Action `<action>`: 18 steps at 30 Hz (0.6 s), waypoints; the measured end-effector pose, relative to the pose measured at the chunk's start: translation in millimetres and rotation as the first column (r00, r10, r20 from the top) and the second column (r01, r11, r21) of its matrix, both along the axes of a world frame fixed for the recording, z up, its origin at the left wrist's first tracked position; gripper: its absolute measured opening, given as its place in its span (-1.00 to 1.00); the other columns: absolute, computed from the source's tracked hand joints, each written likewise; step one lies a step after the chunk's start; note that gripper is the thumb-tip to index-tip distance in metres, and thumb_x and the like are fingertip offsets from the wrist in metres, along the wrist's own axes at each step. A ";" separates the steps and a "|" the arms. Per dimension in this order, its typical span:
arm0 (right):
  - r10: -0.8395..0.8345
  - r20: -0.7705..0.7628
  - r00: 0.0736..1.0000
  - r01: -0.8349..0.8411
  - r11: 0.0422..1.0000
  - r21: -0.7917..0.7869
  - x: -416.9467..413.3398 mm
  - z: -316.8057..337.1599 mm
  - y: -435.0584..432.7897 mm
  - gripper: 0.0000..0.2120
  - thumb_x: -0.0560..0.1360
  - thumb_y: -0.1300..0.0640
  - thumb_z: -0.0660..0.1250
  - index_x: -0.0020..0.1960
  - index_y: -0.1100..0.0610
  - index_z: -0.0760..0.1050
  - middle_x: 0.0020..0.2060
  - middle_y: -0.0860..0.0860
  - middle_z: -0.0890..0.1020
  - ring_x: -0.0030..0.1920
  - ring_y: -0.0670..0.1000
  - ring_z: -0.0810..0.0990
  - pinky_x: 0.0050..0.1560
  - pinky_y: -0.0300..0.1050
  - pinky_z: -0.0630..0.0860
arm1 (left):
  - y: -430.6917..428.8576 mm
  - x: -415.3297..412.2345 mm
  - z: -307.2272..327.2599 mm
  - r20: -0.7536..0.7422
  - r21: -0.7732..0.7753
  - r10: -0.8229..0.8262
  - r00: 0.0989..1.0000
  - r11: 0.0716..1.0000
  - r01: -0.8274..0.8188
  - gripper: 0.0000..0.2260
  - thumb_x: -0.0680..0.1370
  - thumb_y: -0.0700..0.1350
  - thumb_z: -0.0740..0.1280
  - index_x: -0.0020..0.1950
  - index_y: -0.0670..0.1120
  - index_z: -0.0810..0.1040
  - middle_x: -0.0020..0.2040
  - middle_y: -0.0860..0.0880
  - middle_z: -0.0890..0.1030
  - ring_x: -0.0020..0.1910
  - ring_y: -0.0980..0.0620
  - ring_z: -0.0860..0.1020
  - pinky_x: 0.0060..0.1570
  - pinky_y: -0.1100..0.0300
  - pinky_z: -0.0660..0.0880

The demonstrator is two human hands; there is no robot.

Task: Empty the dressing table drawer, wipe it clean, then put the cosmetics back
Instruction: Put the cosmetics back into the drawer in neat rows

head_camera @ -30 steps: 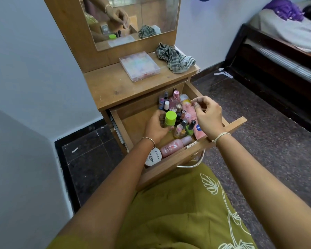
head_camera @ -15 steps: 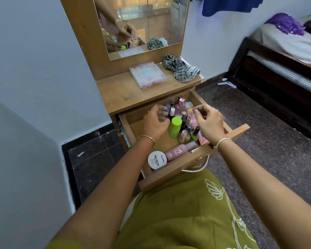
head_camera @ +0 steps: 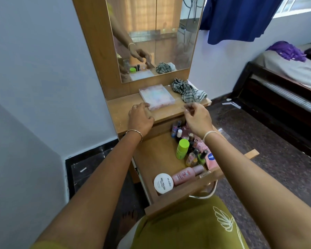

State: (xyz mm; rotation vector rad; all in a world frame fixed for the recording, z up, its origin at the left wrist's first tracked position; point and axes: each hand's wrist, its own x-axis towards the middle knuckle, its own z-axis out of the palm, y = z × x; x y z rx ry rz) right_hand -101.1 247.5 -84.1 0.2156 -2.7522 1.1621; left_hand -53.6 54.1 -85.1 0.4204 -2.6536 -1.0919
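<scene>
Wooden dressing table top (head_camera: 126,114) carries a clear flat box (head_camera: 156,97) and a crumpled striped cloth (head_camera: 188,92) at far right. I see the left hand (head_camera: 140,117) loosely spread, its fingertips at the box's near left corner. The right hand (head_camera: 197,119) hovers just right of the box, fingers curled and blurred; I cannot tell whether they hold anything. Below, the drawer (head_camera: 156,159) stands open, with cosmetics (head_camera: 182,149) crowded on its right side.

Left hand (head_camera: 140,119) and right hand (head_camera: 197,120) up from drawer (head_camera: 156,159) to tabletop box (head_camera: 156,97).
</scene>
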 end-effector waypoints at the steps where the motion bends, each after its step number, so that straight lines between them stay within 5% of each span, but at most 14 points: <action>1: 0.004 0.026 1.000 -0.004 1.000 0.023 -8.0 1.0 -4.8 -0.74 0.54 0.11 0.24 0.20 0.07 0.54 0.12 0.02 0.58 0.10 0.03 0.55 0.12 -0.09 0.47 | -1.5 -4.3 -0.5 -0.008 0.010 0.001 1.000 1.000 -0.001 -0.58 0.44 -0.20 0.36 0.29 -0.03 0.45 0.30 -0.12 0.41 0.32 -0.11 0.36 0.34 0.10 0.32; 5: 0.028 0.075 0.997 -0.036 0.993 0.116 -29.6 1.8 -22.1 -0.64 0.55 0.15 0.21 0.33 0.14 0.48 0.24 0.12 0.52 0.24 0.13 0.51 0.30 -0.01 0.42 | -3.6 -17.8 -6.5 -0.010 0.038 0.060 0.998 0.998 -0.059 -0.49 0.43 -0.15 0.42 0.36 -0.13 0.42 0.28 -0.14 0.48 0.28 -0.10 0.43 0.33 0.06 0.36; 18: -0.124 0.016 0.992 0.111 0.932 0.346 -40.1 -0.5 -63.9 -0.61 0.58 -0.04 0.10 0.24 0.15 0.51 0.21 0.20 0.46 0.19 0.27 0.47 0.19 0.12 0.40 | 4.3 -16.8 -17.2 -0.171 0.000 0.127 0.977 0.992 -0.129 -0.64 0.45 -0.15 0.42 0.25 -0.07 0.54 0.14 -0.07 0.60 0.15 -0.06 0.51 0.19 0.02 0.48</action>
